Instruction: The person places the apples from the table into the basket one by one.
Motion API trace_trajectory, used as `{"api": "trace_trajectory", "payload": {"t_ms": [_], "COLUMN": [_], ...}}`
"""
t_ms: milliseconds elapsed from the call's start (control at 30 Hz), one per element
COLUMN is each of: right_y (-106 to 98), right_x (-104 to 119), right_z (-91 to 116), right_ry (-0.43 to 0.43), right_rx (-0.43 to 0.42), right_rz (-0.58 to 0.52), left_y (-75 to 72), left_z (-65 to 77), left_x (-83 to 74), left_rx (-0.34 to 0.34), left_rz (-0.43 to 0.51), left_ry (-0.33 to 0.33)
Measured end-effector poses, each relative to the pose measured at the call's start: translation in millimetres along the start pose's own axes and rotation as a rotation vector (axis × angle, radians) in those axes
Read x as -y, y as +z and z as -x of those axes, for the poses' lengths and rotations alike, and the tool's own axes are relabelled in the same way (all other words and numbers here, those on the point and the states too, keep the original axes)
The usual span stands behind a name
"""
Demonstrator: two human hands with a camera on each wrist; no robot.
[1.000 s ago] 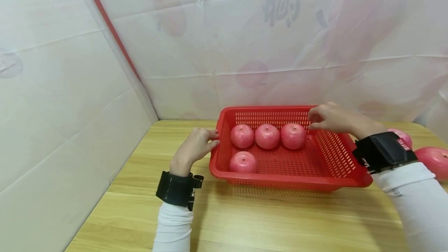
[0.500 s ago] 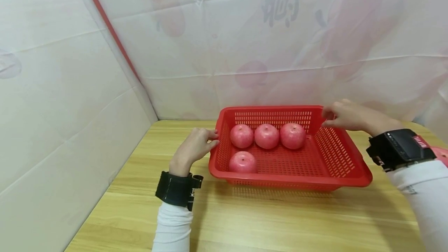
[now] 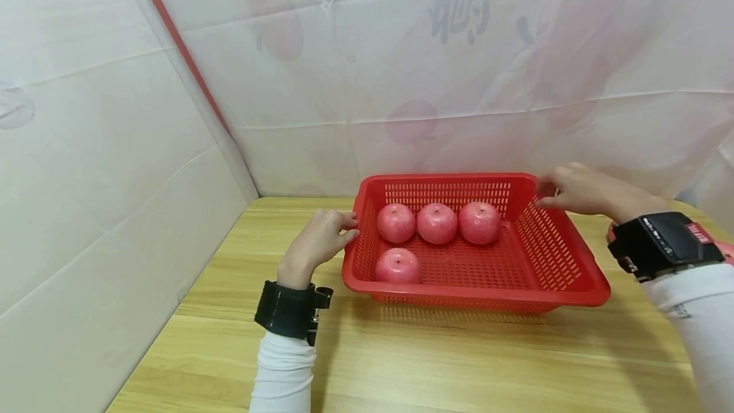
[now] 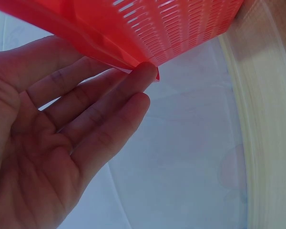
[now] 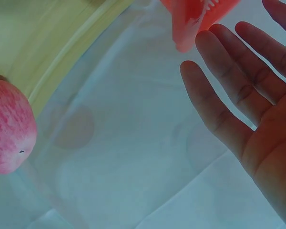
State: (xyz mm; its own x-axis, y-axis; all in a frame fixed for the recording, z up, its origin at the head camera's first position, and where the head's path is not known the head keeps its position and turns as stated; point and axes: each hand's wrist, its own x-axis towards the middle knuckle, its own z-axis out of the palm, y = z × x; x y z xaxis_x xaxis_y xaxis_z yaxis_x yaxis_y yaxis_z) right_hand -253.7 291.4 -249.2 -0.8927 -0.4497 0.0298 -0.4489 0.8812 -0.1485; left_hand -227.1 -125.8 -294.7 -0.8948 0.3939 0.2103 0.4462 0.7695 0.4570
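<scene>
Red plastic basket [image 3: 476, 294], rectangular with slotted walls and a smooth flared rim, sits on the wood-grain table [image 3: 212, 343] before me, open side up, its long axis running left to right. Three pink-red apples [image 3: 438, 224] line its far side; a fourth apple [image 3: 398, 266] sits at near left. My left hand [image 3: 318, 241] touches the left rim, fingers loosely extended; my right hand [image 3: 576, 190], fingers spread and holding nothing, hovers at the far right corner.
</scene>
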Motion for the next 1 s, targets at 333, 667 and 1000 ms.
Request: {"api": "trace_trajectory", "payload": {"t_ms": [333, 667, 1000], "right_y": [-2, 3, 4], "right_x": [-9, -17, -25], "right_z": [2, 7, 11], "right_ry": [0.027, 0.019, 0.037], "right_rx": [0.019, 0.006, -0.013], "right_rz": [0.017, 0.012, 0.006], "left_y": [-0.9, -0.6, -1.1], "left_z": [0.5, 1.2, 1.3], "left_x": [-1.1, -1.8, -2.2], "left_rx": [0.002, 0.006, 0.008], "left_rz": [0.012, 0.012, 0.027], "left_ry": [-0.012, -0.022, -0.024]}}
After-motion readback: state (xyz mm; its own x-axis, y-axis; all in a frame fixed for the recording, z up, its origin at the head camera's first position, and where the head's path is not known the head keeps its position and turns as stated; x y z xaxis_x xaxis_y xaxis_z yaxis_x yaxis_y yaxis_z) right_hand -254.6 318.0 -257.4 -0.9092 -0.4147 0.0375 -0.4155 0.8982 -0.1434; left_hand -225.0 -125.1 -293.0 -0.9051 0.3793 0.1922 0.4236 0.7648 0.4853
